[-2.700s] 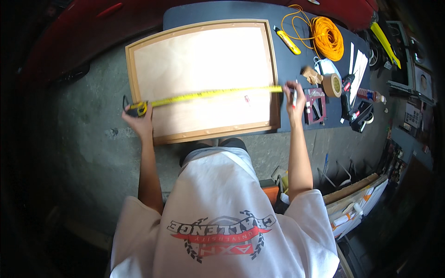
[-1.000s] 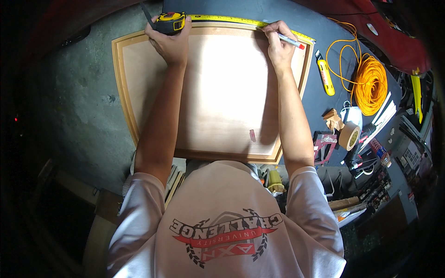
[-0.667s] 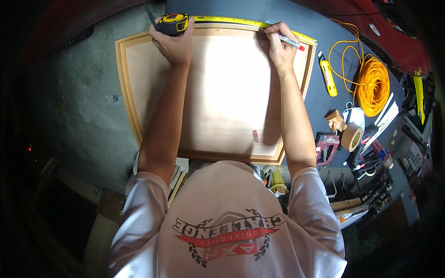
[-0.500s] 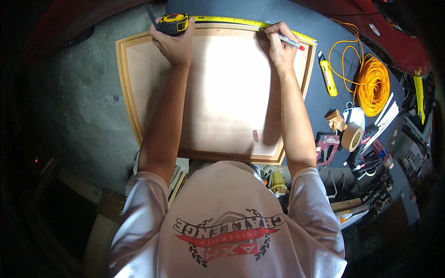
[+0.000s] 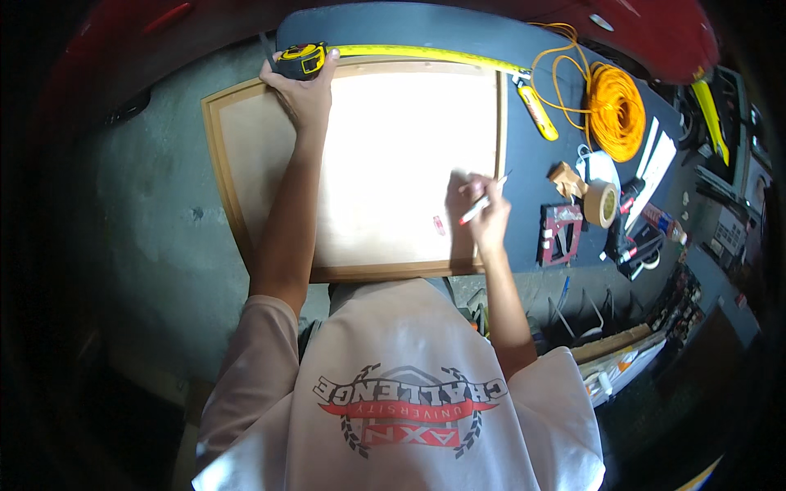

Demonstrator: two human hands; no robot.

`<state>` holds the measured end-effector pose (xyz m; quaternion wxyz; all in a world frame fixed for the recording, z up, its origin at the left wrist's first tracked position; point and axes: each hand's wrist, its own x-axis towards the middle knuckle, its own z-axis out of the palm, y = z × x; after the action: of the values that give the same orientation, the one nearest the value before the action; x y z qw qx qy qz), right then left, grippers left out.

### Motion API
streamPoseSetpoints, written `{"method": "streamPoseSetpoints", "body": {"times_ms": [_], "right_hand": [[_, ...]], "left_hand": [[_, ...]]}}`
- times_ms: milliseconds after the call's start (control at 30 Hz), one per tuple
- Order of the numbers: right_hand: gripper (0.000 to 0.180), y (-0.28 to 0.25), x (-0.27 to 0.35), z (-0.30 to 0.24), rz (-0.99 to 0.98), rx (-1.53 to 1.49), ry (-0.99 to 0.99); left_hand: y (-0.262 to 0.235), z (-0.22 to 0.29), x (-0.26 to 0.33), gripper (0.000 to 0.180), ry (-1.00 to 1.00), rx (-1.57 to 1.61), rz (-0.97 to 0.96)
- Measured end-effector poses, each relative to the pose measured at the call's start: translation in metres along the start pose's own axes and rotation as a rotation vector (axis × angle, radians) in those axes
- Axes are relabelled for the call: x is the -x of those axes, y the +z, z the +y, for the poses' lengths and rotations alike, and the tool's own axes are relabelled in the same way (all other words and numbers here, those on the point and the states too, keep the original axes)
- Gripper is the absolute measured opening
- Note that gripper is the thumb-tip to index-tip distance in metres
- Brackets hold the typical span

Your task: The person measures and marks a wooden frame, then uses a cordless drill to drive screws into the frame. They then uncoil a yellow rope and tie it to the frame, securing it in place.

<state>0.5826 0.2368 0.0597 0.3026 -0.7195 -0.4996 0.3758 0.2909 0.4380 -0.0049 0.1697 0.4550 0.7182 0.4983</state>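
My left hand (image 5: 308,105) is closed around a black and yellow tape measure (image 5: 301,62) at the far left of a wooden frame (image 5: 377,271). From its case the yellow blade (image 5: 417,52) stretches rightward along the frame's far edge and ends close to the utility knife. A pale panel (image 5: 368,180) fills the frame and is partly washed out by bright light. Over the panel's right side, my right hand (image 5: 490,222) grips a slim white marker pen (image 5: 476,210) with a red end. Just left of that hand, a small reddish piece (image 5: 439,225) shows on the panel.
On the dark table (image 5: 524,176) right of the frame lie a yellow utility knife (image 5: 536,110), an orange cord coil (image 5: 617,113), a tape roll (image 5: 602,204), a dark red square tool (image 5: 561,235) and white strips (image 5: 651,176). A red car body (image 5: 655,37) borders the far side.
My right hand has come away from the far edge and back toward me with the marker pen, which is now turned. My left hand still holds the tape measure. The view has shifted slightly.
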Motion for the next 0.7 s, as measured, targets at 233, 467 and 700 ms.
{"method": "streamPoseSetpoints", "body": {"times_ms": [233,467,700], "right_hand": [[0.031,0.032,0.089,0.017,-0.103,0.374,-0.044],[0.029,0.042,0.126,-0.018,0.173,0.070,-0.062],[0.023,0.036,0.195,-0.084,0.152,-0.272,-0.138]], "left_hand": [[-0.073,0.035,0.050,0.071,0.156,0.194,-0.130],[-0.203,0.014,0.143,0.047,-0.704,0.781,-0.929],[-0.248,0.071,0.235,0.047,-0.884,0.832,-1.289]]}}
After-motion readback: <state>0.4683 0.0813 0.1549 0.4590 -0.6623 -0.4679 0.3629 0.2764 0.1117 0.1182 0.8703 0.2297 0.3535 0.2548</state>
